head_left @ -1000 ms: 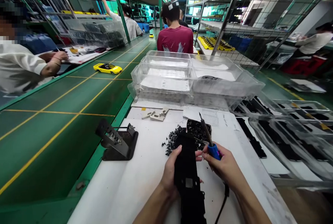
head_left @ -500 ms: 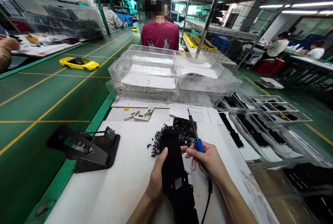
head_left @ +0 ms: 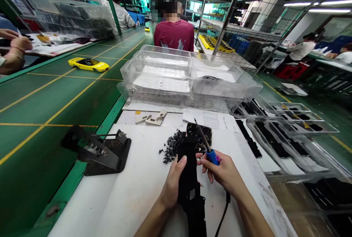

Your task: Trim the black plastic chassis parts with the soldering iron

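My left hand (head_left: 172,182) is closed around a long flat black plastic part (head_left: 188,178), its thumb lying on the upper face. A small grey square shows on that face. In my right hand (head_left: 224,171) is a soldering iron (head_left: 211,155) with a blue handle, its metal tip pointing up and away. Some right fingertips are close to the part's right edge; whether they touch it I cannot tell. Beyond the part lies a heap of small black pieces (head_left: 173,145), beside a black tray (head_left: 199,132) of similar pieces.
A black iron stand (head_left: 107,152) is at the left of the white worktop. Clear plastic trays (head_left: 189,75) are stacked ahead, and more trays (head_left: 275,145) with black parts lie right. A yellow toy car (head_left: 89,64) sits on the green belt (head_left: 55,101). A person (head_left: 174,33) sits ahead.
The view has shifted slightly, so most things appear a little further right. The black part and soldering iron are still held, with the iron tilted a bit more to the left.
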### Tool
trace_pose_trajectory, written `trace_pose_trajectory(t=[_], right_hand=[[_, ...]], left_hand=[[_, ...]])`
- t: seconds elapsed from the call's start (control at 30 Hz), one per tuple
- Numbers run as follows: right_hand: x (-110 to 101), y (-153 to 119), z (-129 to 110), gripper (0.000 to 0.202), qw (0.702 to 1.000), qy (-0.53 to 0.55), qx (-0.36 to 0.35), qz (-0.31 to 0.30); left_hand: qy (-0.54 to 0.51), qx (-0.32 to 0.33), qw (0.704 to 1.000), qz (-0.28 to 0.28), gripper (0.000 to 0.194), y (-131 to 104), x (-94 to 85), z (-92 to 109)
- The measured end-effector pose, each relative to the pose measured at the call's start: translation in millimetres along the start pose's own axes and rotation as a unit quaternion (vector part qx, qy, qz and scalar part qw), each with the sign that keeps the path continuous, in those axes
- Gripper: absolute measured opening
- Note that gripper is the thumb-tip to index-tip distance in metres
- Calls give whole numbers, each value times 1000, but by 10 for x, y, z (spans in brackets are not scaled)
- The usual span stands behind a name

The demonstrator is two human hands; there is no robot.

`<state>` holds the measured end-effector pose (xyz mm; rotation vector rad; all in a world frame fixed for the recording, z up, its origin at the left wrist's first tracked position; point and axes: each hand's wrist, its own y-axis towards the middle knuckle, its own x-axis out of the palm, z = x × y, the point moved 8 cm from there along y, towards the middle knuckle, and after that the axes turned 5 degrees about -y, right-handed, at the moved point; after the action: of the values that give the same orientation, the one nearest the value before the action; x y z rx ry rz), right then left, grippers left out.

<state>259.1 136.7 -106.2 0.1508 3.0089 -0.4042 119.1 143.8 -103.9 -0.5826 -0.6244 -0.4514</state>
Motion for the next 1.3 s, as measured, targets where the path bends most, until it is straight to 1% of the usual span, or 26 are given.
trace_pose_trajectory(t=[0.13,0.27,0.47,0.53,0.63,0.7,0.77,0.83,0.9,0.97,1.07,1.13,1.2,1.3], right_hand=[[-2,-8,-22,36,1000,2,-3,7],[-11,-16,-56,35,1000,10,-12,25],[18,-5,-54,34,999,7,-28,32],[11,-6,-54,34,998,7,-34,47],[0,-34,-79,34,997,7,-45,69],[-8,-70,-115,34,995,6,-51,87],[-6,-113,-150,32,993,3,-55,104],[-6,-156,-180,30,989,-10,-58,132],[0,-195,-233,27,981,-50,-78,168],[26,-226,-309,25,968,-106,-116,197],[86,-240,-364,22,954,-149,-152,209],[99,-239,-357,20,953,-150,-154,215],[106,-240,-347,19,952,-152,-153,219],[110,-245,-336,18,949,-159,-154,224]], left_hand=[[6,15,1000,0,60,-12,-2,15],[-7,13,1000,-4,62,-14,24,6],[-28,24,999,-6,63,-25,62,48],[-34,13,999,-2,64,-23,51,37],[-49,-26,998,3,64,-1,27,-34],[-44,-43,998,10,59,22,4,-81],[-18,-45,999,14,52,44,-13,-113],[10,-54,998,2,50,53,1,-154],[25,-67,997,-23,52,46,41,-192],[33,-49,997,-43,52,38,76,-168],[53,23,996,-66,50,31,117,-49],[71,46,993,-84,49,27,144,-12],[89,53,990,-96,49,25,163,-9],[115,77,986,-96,48,22,171,10]])
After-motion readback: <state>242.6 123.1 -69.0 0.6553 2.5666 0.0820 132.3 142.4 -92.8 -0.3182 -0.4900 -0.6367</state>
